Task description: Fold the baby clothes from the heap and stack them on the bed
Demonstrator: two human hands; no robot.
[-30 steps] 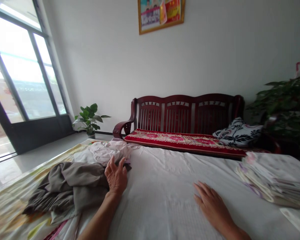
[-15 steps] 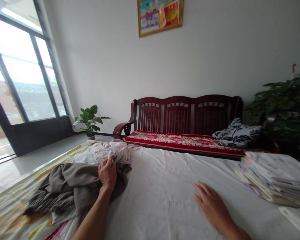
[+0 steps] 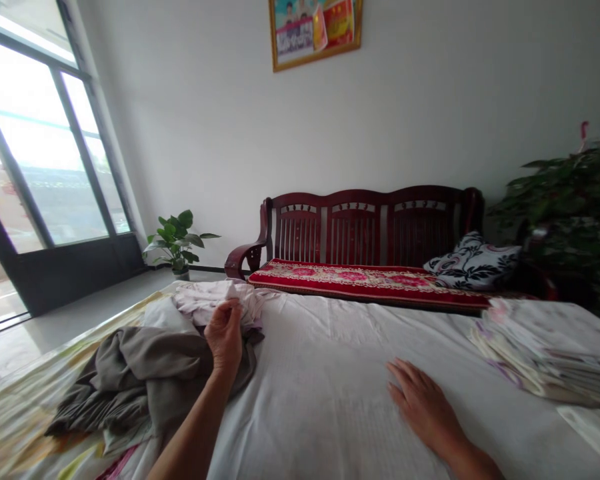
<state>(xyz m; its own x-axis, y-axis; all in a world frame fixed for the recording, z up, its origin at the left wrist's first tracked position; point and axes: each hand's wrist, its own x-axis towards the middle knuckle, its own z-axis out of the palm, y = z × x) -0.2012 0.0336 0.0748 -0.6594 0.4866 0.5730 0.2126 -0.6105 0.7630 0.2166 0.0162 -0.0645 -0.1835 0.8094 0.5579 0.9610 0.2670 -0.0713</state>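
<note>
My left hand (image 3: 225, 335) is closed on a pale pink-white garment (image 3: 205, 303) that lies crumpled at the far left of the white sheet (image 3: 325, 373). Just in front of that garment sits a heap of grey-brown cloth (image 3: 140, 377), which my left forearm crosses. My right hand (image 3: 420, 403) lies flat on the white sheet with its fingers stretched out, holding nothing.
A stack of folded floral cloths (image 3: 545, 353) rests at the right. Behind the sheet stands a dark red wooden bench (image 3: 360, 233) with a red cushion and a patterned pillow (image 3: 473, 260). A small potted plant (image 3: 177, 240), a large plant (image 3: 570, 213) and a big window (image 3: 35, 167) surround it.
My left hand went from lying open on the clothes to closing on the pale garment and lifting its edge slightly. My right hand has stayed flat on the sheet.
</note>
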